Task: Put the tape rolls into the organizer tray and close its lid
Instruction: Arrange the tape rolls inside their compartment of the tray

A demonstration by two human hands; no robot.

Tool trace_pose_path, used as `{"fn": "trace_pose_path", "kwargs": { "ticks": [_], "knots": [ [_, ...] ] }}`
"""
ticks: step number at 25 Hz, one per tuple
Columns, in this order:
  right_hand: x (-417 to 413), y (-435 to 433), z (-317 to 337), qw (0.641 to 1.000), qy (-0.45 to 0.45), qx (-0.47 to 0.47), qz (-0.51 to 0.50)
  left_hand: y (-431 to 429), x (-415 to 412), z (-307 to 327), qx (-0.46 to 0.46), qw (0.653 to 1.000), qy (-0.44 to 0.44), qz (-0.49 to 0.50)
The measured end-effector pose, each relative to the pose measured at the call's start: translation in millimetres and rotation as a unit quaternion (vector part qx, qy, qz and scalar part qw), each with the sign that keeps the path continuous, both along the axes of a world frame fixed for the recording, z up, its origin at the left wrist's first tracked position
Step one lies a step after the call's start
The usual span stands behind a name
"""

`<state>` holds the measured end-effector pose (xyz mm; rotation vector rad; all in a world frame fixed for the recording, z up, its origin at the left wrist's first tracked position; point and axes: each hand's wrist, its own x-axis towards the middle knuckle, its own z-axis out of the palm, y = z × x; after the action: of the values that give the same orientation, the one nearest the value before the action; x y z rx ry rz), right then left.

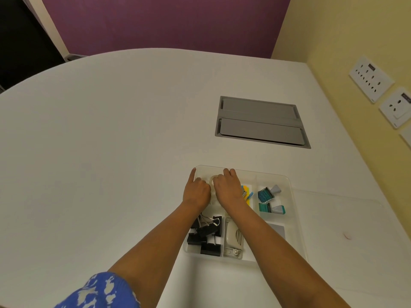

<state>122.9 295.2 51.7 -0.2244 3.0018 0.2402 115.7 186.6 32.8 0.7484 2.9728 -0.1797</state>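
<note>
Both my hands are down in the far left compartment of the clear organizer tray [289,181], seating a clear tape roll [214,179] between them. My left hand [196,192] is curled beside the roll with its forefinger on the tray's rim; my right hand [228,187] cups the roll, though whether it is truly gripped I cannot tell. Next, I judge, I let go and reach right of my hands for the clear lid [347,210] lying flat there.

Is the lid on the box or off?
Off. The clear lid lies flat on the table, right of the organizer tray.
</note>
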Motion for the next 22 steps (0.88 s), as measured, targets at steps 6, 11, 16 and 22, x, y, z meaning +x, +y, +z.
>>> {"fn": "trace_pose_path", "kwargs": {
  "ticks": [6, 11, 16, 22],
  "knots": [
    [2, -4, 2, 0.999, -0.023, 0.039, -0.005, -2, 2, -1, -0.024, 1.000, -0.009, 0.000],
    [-2, -11, 6, 0.997, -0.023, 0.071, 0.001, 3, 2, 1, -0.031, 0.999, -0.013, 0.017],
    [-10, 8, 14, 0.998, 0.030, -0.025, -0.058, 0, -9, 4, 0.006, 1.000, 0.017, 0.023],
    [-20, 18, 13, 0.997, -0.003, -0.072, 0.018, -1, -13, 6, 0.022, 0.999, 0.023, 0.029]
  ]
}}
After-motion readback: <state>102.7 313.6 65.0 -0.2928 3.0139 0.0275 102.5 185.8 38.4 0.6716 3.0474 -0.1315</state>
